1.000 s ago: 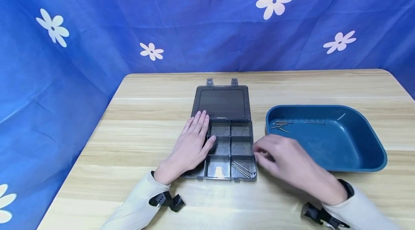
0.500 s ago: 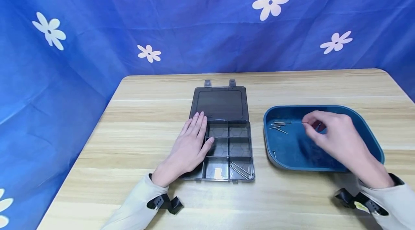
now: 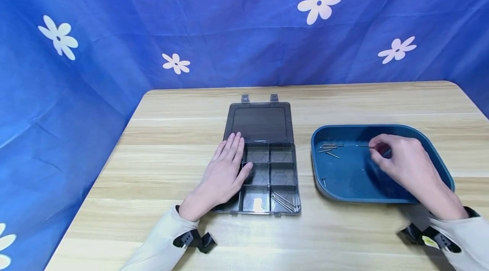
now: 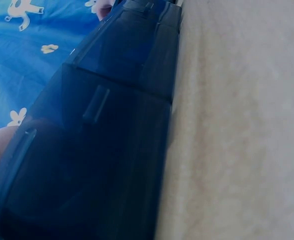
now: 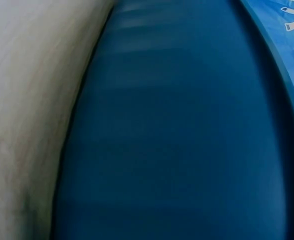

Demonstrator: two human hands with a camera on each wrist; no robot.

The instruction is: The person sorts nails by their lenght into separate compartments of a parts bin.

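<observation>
In the blue bin, a nail is pinched by the right hand; left of the bin, the compartment box is touched by the left hand, fingers extended

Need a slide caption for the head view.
Left hand across the open box, right hand at a nail in the blue tray; other nails lie in both.
</observation>
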